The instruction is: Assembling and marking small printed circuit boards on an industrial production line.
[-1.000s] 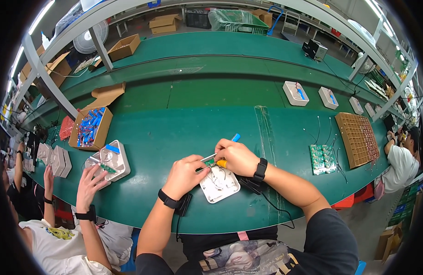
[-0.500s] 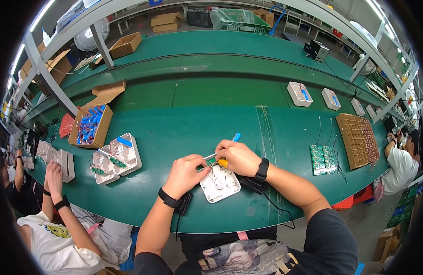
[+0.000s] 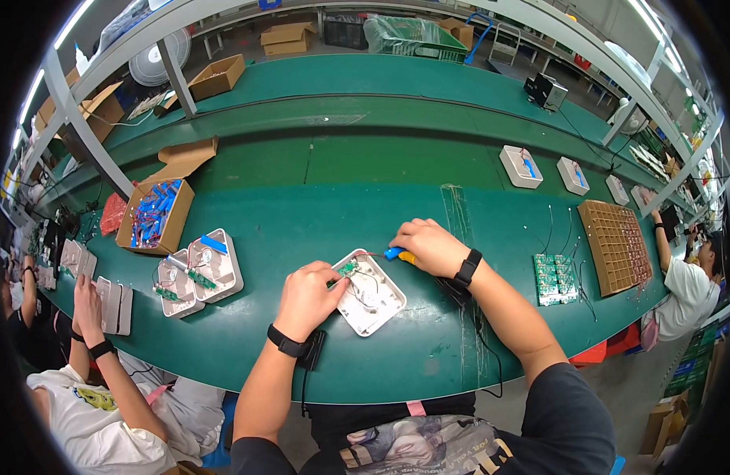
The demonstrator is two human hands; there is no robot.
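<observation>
A white square plastic housing (image 3: 370,321) lies tilted on the table in front of me, with thin wires inside. My left hand (image 3: 309,297) is at its left side, its fingers closed on the end of a small green circuit board (image 3: 348,270) at the housing's upper left. My right hand (image 3: 426,244), just beyond the far right corner, grips a blue cylinder (image 3: 393,253). A yellow piece (image 3: 408,258) shows beside it under the fingers; whether the two are joined I cannot tell. A thin reddish wire (image 3: 373,254) runs from the blue cylinder toward the housing.
To the left stand two housings (image 3: 237,269) with boards and a carton of blue wired cells (image 3: 155,215). Green boards (image 3: 556,279) and a divided cardboard tray (image 3: 614,245) lie right. More housings (image 3: 521,168) sit at the far right. A co-worker (image 3: 104,396) sits close on my left.
My right hand has moved up and right, away from the board, with the blue cylinder. The housing has turned and shifted slightly left and away from me, my left hand moving along with it.
</observation>
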